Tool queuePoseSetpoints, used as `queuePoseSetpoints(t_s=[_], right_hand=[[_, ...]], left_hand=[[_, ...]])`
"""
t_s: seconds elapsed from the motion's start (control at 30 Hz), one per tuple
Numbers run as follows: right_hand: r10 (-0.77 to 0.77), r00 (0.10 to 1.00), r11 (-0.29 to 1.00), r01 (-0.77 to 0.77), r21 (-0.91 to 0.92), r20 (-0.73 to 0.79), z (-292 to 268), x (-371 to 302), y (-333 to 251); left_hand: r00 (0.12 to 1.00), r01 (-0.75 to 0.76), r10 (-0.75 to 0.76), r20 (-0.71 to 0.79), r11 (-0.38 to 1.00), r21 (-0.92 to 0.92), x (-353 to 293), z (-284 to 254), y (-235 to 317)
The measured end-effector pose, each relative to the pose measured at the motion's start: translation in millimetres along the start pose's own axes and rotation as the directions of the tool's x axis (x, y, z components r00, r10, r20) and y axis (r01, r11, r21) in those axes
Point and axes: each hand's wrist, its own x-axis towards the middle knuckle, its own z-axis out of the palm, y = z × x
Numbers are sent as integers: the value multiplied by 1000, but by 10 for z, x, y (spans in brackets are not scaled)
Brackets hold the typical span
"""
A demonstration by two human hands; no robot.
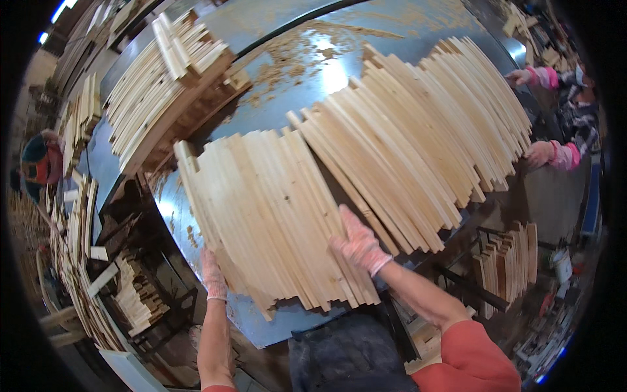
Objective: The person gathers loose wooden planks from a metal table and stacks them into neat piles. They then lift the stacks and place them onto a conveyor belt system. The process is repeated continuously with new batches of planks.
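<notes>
Pale wooden strips lie side by side in a slanted row on the metal table before me. My left hand, in a light glove, presses against the row's left side near its close end, its fingers along the outermost strip. On the opposite side my right hand, in a pinkish glove, grips the edge strips, thumb on top and fingers stretched along the side. The row is held between both hands. A narrow, wedge-shaped gap parts it from a second, longer row of strips on the right.
A stack of strips stands at the far left of the table. Sawdust covers its far part. At the right, a co-worker's gloved hands are by the second row. More strips stand on a lower rack.
</notes>
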Motion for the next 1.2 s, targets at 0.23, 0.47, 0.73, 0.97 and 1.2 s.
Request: queuePoseSetpoints(t_s=[0.23,0.47,0.73,0.97,1.2], right_hand=[[56,997,905,-26,424,-57,396,588,-42],[64,996,659,-86,747,58,876,-26,-157],[304,907,700,-421,578,292,1219,-701,-205],[255,845,710,-494,502,471,1437,-762,-795],[23,744,843,-374,388,668,1918,-851,-1971]], left_hand=[[990,-108,127,-56,961,255,-20,227,4],[981,61,58,183,812,-581,-656,-274,222],[896,440,-250,367,618,-652,-1522,-828,-346],[904,419,-307,298,499,-759,-2379,-1200,-512],[953,128,-304,-6,419,-899,-3517,-1907,-554]])
